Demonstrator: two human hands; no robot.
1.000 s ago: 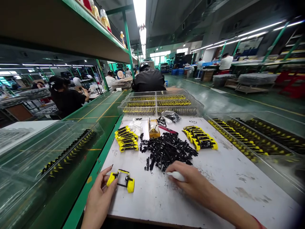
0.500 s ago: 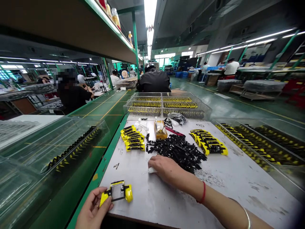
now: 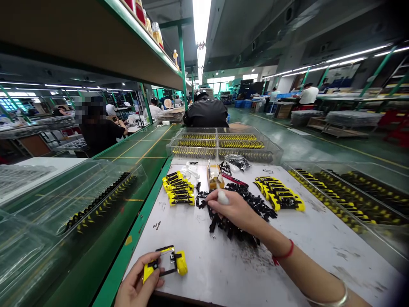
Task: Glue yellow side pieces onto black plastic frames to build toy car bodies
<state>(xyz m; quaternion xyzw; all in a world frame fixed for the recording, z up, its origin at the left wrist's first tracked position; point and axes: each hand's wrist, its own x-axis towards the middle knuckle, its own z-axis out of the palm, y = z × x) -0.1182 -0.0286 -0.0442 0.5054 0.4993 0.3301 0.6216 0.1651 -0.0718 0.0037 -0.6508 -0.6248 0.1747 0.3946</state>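
My left hand (image 3: 140, 279) pinches the left end of a yellow and black frame-shaped part (image 3: 181, 262) near the table's front edge. Over the heap of small black pieces (image 3: 255, 202), my right hand (image 3: 231, 211) is closed round a small white object (image 3: 223, 196), perhaps a bottle or brush handle. Just beyond that hand stands a small yellowish box (image 3: 212, 174). A stack of yellow and black parts (image 3: 180, 189) lies left of the heap, and another row of them (image 3: 281, 194) lies to its right.
Clear trays of yellow and black parts stand at the back (image 3: 223, 145), right (image 3: 338, 192) and left (image 3: 96, 200). A red tool (image 3: 234, 179) and a plastic bag (image 3: 237, 161) lie behind the heap. A person in black (image 3: 206, 111) sits ahead; a shelf (image 3: 128, 55) hangs above left.
My right hand has moved up from the table front of the heap to above it, and the white object now shows upright in it. My left hand and the frame-shaped part have shifted slightly right.
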